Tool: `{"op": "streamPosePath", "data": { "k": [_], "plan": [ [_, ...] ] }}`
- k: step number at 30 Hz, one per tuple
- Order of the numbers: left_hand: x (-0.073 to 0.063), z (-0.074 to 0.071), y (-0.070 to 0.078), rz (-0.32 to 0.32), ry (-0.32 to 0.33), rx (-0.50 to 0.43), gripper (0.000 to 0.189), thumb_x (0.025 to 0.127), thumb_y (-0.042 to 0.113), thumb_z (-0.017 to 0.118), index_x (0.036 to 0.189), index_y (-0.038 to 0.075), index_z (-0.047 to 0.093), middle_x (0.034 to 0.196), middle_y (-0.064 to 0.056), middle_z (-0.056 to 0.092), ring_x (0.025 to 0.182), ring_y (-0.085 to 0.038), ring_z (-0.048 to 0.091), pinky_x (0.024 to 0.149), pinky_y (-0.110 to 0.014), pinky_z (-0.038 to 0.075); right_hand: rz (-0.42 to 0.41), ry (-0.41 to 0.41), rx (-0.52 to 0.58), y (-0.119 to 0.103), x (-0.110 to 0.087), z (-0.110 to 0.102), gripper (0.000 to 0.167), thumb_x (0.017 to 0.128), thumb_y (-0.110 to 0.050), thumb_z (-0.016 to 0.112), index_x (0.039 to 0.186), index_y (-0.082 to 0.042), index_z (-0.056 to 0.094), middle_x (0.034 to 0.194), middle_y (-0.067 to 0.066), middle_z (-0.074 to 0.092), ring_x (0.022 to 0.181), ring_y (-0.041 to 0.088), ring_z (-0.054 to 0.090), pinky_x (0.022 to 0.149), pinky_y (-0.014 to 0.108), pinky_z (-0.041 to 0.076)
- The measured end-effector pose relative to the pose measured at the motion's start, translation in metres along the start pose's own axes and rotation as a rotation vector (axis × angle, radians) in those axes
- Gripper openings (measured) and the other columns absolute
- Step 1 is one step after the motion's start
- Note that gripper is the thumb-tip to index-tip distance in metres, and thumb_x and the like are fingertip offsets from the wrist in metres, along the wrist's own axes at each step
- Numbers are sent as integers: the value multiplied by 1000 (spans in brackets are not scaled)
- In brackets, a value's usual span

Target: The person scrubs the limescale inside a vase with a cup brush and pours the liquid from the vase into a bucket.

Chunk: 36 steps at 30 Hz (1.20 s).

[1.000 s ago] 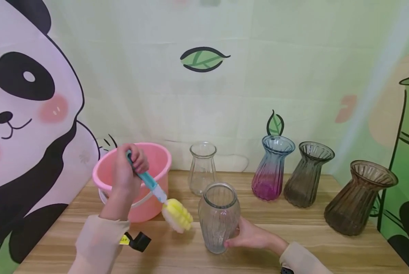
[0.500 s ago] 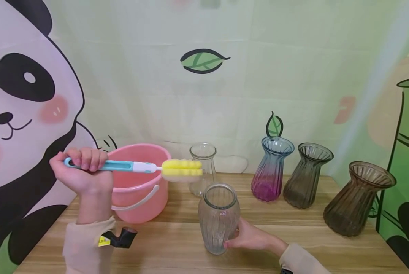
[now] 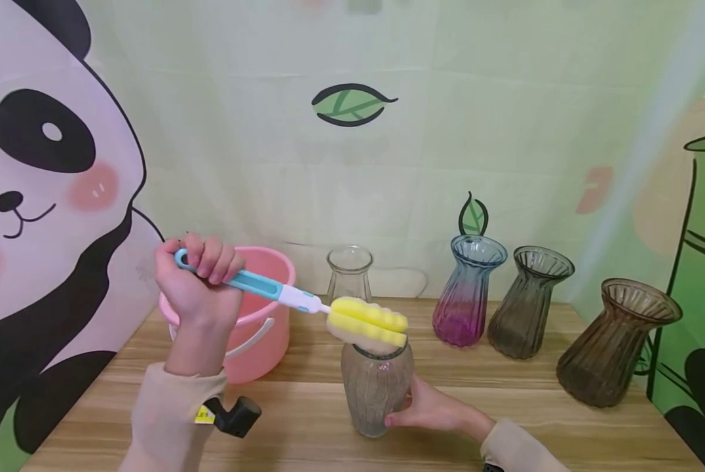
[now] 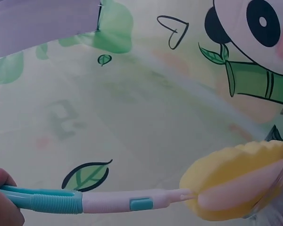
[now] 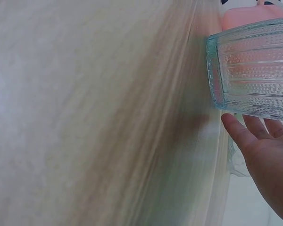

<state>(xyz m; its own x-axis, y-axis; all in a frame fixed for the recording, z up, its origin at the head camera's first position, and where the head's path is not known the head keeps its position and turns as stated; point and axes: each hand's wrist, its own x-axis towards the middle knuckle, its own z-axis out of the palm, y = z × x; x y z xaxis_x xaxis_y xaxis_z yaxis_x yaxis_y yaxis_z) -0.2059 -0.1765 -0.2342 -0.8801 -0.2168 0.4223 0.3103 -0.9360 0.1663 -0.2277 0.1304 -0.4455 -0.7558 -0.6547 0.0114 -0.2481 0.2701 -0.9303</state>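
My left hand point(image 3: 202, 278) grips the teal handle of a sponge bottle brush point(image 3: 258, 286), whose white neck leads to a yellow and pale pink sponge head. The brush slopes down to the right, and its sponge head point(image 4: 240, 181) overlaps the mouth of a clear ribbed glass vase point(image 3: 376, 393) in the head view. The vase stands upright on the wooden table. My right hand point(image 3: 429, 403) holds the vase low on its right side, thumb in front and fingers behind. Thumb and fingers lie along the glass of the vase point(image 5: 254, 70) in the right wrist view.
A pink bucket point(image 3: 264, 354) with a white handle stands behind my left forearm. Behind the vase is another clear vase point(image 3: 350, 282). To the right stand a blue-purple vase point(image 3: 464, 301), a grey vase point(image 3: 529, 308) and a brown vase point(image 3: 609, 354) on the table point(image 3: 482, 383).
My left hand first swung the brush up and left to level, then brought it right and down, so its sponge head is now at the vase's mouth. The right hand and vase stay put.
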Motion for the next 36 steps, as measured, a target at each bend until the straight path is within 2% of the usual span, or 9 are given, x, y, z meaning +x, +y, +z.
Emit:
{"op": "streamPosePath", "data": {
  "k": [5,11,14,20,26,31,33,36],
  "plan": [
    [11,14,-7,-61,-71,148,38,92,19,21,55,10,25,45,0,22,38,-13,18,41,-22,12,2,3,5,0,0,1,85,76,-16,72,141,-5,18,139,19,34,126,37,39,99,43,40],
    [17,29,-14,-70,-125,324,37,90,15,17,54,12,23,45,2,19,37,-12,14,41,-22,9,24,-14,21,-1,0,0,86,77,-17,72,142,-8,15,141,17,31,128,36,36,100,44,39],
    [19,35,-17,-71,-139,385,36,88,13,16,53,12,22,45,2,17,38,-11,12,41,-22,8,36,-19,21,-1,0,0,86,78,-18,71,142,-9,15,142,16,30,129,35,36,100,45,38],
    [22,47,-27,-108,-182,449,35,87,12,15,53,13,22,45,2,17,38,-12,12,41,-23,8,36,-8,2,-1,-1,0,86,77,-18,72,142,-9,17,141,16,32,129,35,36,100,45,39],
    [26,57,-40,-130,-169,540,30,82,10,18,52,14,22,45,3,17,39,-12,10,41,-24,8,28,14,-21,-1,-1,1,83,76,-17,73,140,-6,20,139,16,36,127,34,39,100,45,38],
    [26,60,-49,-142,-171,567,29,80,10,19,52,14,22,44,3,18,39,-12,10,41,-24,8,32,1,-15,-2,-1,-1,82,77,-19,72,140,-8,21,141,15,34,129,34,36,102,47,35],
    [25,60,-51,-130,-154,579,29,81,10,20,52,14,23,44,3,19,39,-13,11,41,-24,9,41,-7,-12,-3,-2,-1,82,77,-20,72,141,-9,21,142,14,33,130,33,34,103,49,33],
    [22,60,-54,-93,-97,606,27,79,10,21,53,14,23,43,4,19,40,-12,11,41,-25,9,55,-11,-24,-4,-3,-2,81,78,-21,72,140,-7,23,142,14,35,131,33,34,104,50,30]
  ]
}}
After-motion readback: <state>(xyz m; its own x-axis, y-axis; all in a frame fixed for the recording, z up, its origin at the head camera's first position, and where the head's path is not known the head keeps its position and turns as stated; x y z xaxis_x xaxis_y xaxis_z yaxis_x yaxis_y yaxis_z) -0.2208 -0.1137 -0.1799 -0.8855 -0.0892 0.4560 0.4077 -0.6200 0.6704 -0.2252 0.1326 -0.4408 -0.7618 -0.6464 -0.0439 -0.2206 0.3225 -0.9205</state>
